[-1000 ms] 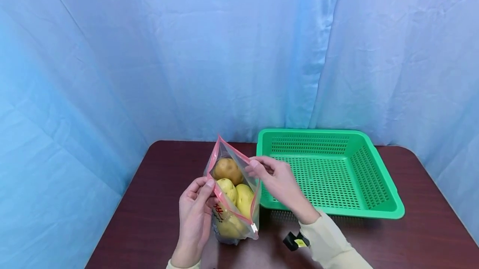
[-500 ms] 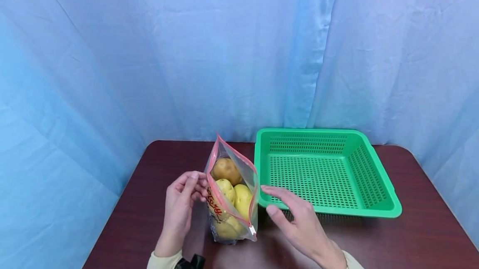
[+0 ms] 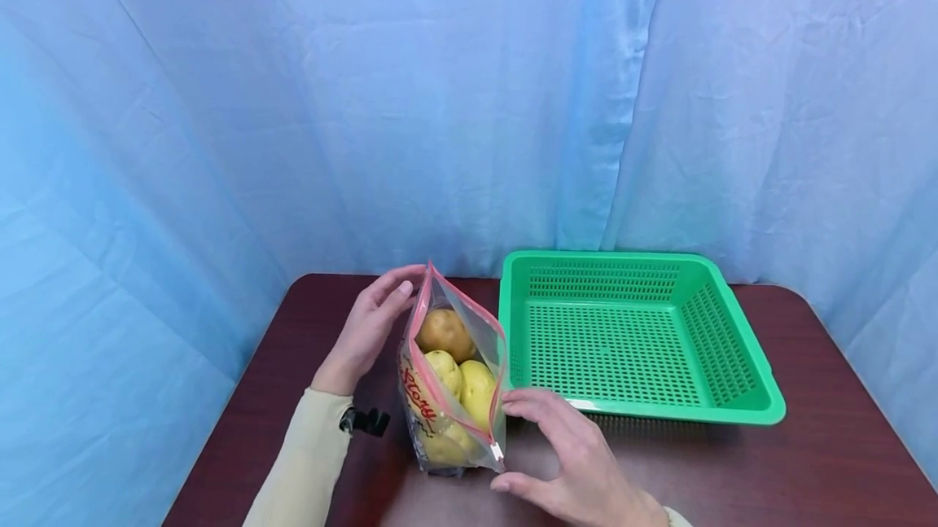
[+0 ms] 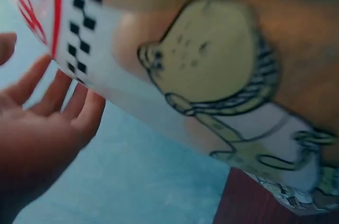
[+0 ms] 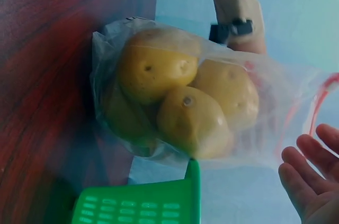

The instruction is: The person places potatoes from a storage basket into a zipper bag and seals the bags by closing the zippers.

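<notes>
A clear zip bag (image 3: 419, 401) with pink edging and red lettering stands upright on the table, its mouth gaping. Inside are several yellow-brown potatoes (image 3: 445, 333), also visible through the plastic in the right wrist view (image 5: 193, 121). A white slider (image 3: 497, 451) sits at the near corner of the mouth. My left hand (image 3: 372, 323) is at the bag's far corner, fingers extended along its outer side, thumb apart. With fingers and thumb spread, my right hand (image 3: 582, 454) is beside the near right corner, fingertips at the pink edge; contact is hard to tell.
A green perforated plastic basket (image 3: 740, 331) stands right of the bag, close to it, with no contents visible. The dark red-brown table (image 3: 330, 307) ends at a pale blue curtain (image 3: 440, 103). A black strap device (image 3: 365, 421) is on the left wrist.
Both hands have let go of the bag's rim. The left hand moved away to the far corner; the right came down toward the slider corner. The bag stayed nearly in place.
</notes>
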`<move>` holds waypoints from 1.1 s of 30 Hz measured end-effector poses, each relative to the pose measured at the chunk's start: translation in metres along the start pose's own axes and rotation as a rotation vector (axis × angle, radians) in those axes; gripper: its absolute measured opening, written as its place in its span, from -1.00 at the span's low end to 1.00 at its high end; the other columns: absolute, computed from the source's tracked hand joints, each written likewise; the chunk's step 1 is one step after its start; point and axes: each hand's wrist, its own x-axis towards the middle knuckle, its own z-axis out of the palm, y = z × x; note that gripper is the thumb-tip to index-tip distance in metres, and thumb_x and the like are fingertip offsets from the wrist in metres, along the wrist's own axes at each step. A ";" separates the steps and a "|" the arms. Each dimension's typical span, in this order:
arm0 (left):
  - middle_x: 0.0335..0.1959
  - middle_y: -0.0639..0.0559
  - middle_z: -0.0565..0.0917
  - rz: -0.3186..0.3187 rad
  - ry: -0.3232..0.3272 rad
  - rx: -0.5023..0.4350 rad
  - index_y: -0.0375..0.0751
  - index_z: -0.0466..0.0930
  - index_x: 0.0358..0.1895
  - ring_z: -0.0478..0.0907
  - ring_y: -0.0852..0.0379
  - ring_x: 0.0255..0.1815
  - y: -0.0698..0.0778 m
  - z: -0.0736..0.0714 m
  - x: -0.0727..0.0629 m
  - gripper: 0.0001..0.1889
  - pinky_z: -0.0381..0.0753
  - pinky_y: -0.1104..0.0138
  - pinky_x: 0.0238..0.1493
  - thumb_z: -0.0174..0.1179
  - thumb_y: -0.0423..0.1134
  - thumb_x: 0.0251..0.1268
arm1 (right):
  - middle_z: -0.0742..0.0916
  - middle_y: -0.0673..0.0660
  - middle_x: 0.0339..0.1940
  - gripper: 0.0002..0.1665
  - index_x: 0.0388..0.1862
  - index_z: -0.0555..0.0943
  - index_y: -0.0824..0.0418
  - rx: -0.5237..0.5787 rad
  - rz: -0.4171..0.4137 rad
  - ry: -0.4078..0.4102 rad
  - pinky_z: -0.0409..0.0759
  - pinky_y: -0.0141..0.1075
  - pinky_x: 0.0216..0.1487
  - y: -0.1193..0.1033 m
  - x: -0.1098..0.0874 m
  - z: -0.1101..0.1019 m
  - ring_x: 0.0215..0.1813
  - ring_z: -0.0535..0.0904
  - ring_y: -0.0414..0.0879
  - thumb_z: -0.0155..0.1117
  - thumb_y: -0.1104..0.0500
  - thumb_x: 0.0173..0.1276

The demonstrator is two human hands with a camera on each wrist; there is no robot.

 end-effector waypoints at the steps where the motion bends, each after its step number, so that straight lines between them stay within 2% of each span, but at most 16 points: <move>1: 0.40 -0.24 0.49 -0.002 -0.042 0.000 -0.32 0.44 0.43 0.44 0.05 0.42 -0.001 0.000 0.004 -0.57 0.46 0.29 0.38 0.03 -0.20 0.67 | 0.70 0.20 0.07 -0.29 0.06 0.62 0.36 0.003 -0.009 0.007 0.46 -0.40 0.31 0.000 0.001 0.001 0.10 0.64 0.03 0.44 -0.25 0.36; 3: 0.42 -0.27 0.49 0.000 -0.114 -0.011 -0.31 0.43 0.44 0.41 0.04 0.45 -0.002 0.000 0.010 -0.56 0.42 0.30 0.41 0.01 -0.18 0.68 | 0.70 0.18 0.02 -0.38 -0.01 0.64 0.35 0.009 -0.024 0.023 0.50 -0.39 0.26 -0.002 0.002 0.004 0.06 0.65 0.02 0.46 -0.19 0.37; 5: 0.38 -0.28 0.53 0.004 -0.158 -0.030 -0.31 0.47 0.40 0.43 -0.04 0.44 -0.003 0.000 0.015 -0.58 0.44 0.27 0.39 0.00 -0.17 0.69 | 0.70 0.17 -0.03 -0.50 -0.09 0.64 0.33 0.016 -0.043 0.045 0.55 -0.38 0.17 -0.003 0.003 0.005 0.00 0.66 0.00 0.45 -0.11 0.40; 9: 0.21 -0.15 0.67 0.021 -0.149 -0.096 -0.33 0.61 0.20 0.49 -0.09 0.34 -0.004 0.000 0.018 -0.67 0.52 0.23 0.28 0.02 -0.17 0.68 | 0.71 0.14 -0.18 -0.72 -0.25 0.64 0.28 0.044 -0.090 0.088 0.63 -0.37 -0.04 -0.004 0.007 0.007 -0.15 0.68 -0.04 0.34 0.06 0.48; 11: 0.11 -0.07 0.73 0.037 -0.113 -0.146 -0.27 0.67 0.07 0.53 -0.04 0.26 -0.005 -0.001 0.016 -0.73 0.55 0.23 0.21 0.03 -0.20 0.68 | 0.71 0.13 -0.25 -0.75 -0.31 0.63 0.27 0.049 -0.108 0.107 0.64 -0.37 -0.14 -0.004 0.009 0.007 -0.23 0.68 -0.07 0.28 0.11 0.52; 13: 0.02 0.00 0.77 0.066 -0.078 -0.208 -0.18 0.69 -0.01 0.58 0.00 0.23 -0.006 -0.003 0.012 -0.78 0.54 0.25 0.24 0.02 -0.26 0.67 | 0.72 0.11 -0.30 -0.75 -0.33 0.63 0.26 0.061 -0.103 0.117 0.64 -0.39 -0.20 -0.005 0.011 0.007 -0.28 0.69 -0.10 0.24 0.14 0.55; 18: -0.11 0.03 0.78 0.156 0.057 -0.354 -0.07 0.67 -0.10 0.69 0.07 0.08 -0.004 -0.011 -0.002 -0.77 0.55 0.32 0.20 -0.01 -0.36 0.66 | 0.75 0.08 -0.34 -0.76 -0.30 0.68 0.25 0.074 -0.041 0.134 0.67 -0.40 -0.18 -0.003 0.011 0.006 -0.30 0.71 -0.11 0.27 0.13 0.56; 23: -0.17 0.00 0.76 0.222 0.238 -0.427 -0.15 0.68 -0.14 0.66 0.14 -0.10 0.000 -0.020 -0.019 -0.78 0.60 0.36 0.06 0.03 -0.40 0.63 | 0.79 0.07 -0.33 -0.78 -0.27 0.72 0.21 0.081 0.050 0.141 0.68 -0.43 -0.15 0.006 0.012 0.003 -0.28 0.75 -0.11 0.34 0.08 0.52; 28: -0.20 -0.09 0.74 0.272 0.384 -0.514 -0.26 0.67 -0.17 0.67 0.10 -0.15 0.004 -0.025 -0.034 -0.82 0.60 0.33 0.11 0.06 -0.41 0.61 | 0.80 0.04 -0.33 -0.80 -0.28 0.74 0.16 0.083 0.127 0.151 0.68 -0.45 -0.17 0.019 0.019 -0.003 -0.28 0.75 -0.14 0.38 0.05 0.47; 33: -0.18 -0.13 0.72 0.301 0.503 -0.578 -0.33 0.65 -0.14 0.68 0.07 -0.14 0.008 -0.021 -0.045 -0.86 0.61 0.31 0.17 0.09 -0.39 0.60 | 0.80 0.00 -0.33 -0.85 -0.32 0.76 0.13 0.104 0.208 0.144 0.65 -0.48 -0.17 0.030 0.035 -0.010 -0.27 0.75 -0.15 0.45 0.10 0.41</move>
